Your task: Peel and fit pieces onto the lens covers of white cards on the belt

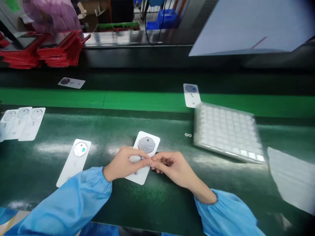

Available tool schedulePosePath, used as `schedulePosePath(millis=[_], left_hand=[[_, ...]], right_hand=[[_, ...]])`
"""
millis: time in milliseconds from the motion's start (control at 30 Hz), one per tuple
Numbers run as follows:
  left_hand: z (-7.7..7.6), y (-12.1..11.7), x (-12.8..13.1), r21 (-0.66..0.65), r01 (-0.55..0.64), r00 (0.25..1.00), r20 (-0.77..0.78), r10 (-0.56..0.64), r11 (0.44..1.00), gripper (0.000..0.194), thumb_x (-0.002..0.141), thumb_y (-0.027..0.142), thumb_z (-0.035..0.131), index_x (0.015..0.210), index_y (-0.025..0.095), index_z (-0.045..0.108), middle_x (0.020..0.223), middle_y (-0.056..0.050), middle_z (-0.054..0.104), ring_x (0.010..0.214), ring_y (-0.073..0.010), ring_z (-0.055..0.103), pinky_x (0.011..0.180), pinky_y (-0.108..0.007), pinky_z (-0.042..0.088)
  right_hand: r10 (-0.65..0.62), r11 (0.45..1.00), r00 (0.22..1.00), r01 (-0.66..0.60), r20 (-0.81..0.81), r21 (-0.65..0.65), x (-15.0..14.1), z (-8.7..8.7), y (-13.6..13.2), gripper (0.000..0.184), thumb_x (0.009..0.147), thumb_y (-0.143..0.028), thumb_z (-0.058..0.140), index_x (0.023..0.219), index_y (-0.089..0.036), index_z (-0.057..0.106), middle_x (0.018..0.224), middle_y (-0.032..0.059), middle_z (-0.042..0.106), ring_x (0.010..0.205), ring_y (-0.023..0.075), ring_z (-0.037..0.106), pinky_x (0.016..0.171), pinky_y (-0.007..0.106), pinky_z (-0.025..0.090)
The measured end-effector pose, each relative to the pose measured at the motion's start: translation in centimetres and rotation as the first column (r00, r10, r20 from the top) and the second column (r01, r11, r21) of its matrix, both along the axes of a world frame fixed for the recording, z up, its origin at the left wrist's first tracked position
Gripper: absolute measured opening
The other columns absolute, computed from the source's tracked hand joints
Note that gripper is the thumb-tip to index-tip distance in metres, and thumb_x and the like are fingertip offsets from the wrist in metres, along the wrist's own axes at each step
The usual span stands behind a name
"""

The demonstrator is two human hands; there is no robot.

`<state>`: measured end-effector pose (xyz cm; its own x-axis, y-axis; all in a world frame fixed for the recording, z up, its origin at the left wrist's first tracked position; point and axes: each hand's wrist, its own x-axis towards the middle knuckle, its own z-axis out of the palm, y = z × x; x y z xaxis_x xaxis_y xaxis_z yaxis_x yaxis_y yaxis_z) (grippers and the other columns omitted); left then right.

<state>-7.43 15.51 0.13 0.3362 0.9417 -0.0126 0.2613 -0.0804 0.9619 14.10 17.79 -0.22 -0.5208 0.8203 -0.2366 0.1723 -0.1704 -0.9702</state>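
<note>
A white phone back cover with a round grey camera ring lies on the dark green mat in front of me. My left hand rests on its lower half with fingers curled, pinching toward the middle. My right hand meets it fingertip to fingertip just right of the cover, fingers closed on something small I cannot make out. Both arms wear blue sleeves.
A second white cover lies to the left, three more at the far left. A white grid tray sits at right, one cover behind it, another on the belt. Red stacked parts stand at the back left.
</note>
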Motion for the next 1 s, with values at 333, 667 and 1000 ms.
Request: schedulePosePath(millis=[333,667,1000], left_hand=[[-0.06,0.52,0.23,0.079,0.018,1.000,0.004,-0.019,0.997,0.011,0.093,0.026,0.073,0.090,0.018,0.079,0.088,-0.002,0.080,0.079,-0.0161,0.072,0.074,-0.025,0.052],[0.12,0.38,0.25,0.090,0.032,0.999,0.031,-0.035,0.995,0.008,0.091,0.017,0.070,0.095,0.017,0.077,0.089,-0.002,0.079,0.080,-0.0137,0.072,0.076,-0.022,0.055],[-0.01,0.11,0.41,0.033,0.014,0.999,0.039,-0.015,0.999,0.011,0.092,0.027,0.073,0.090,0.017,0.077,0.085,-0.003,0.079,0.078,-0.0161,0.073,0.072,-0.024,0.055]], right_hand=[[-0.022,1.000,0.999,0.023,-0.041,0.004,0.66,-0.18,-0.32,0.028,0.086,-0.046,0.077,0.085,-0.018,0.080,0.068,0.0043,0.071,0.056,0.0134,0.059,0.052,0.025,0.049],[-0.092,0.995,0.996,0.093,-0.018,0.044,0.45,-0.24,-0.86,0.023,0.091,-0.043,0.074,0.089,-0.020,0.079,0.072,0.0032,0.069,0.062,0.0133,0.057,0.056,0.025,0.047],[-0.091,0.994,0.996,0.092,-0.018,0.061,0.45,-0.42,-0.89,0.019,0.091,-0.039,0.074,0.088,-0.021,0.080,0.072,0.0028,0.071,0.063,0.0133,0.059,0.058,0.024,0.048]])
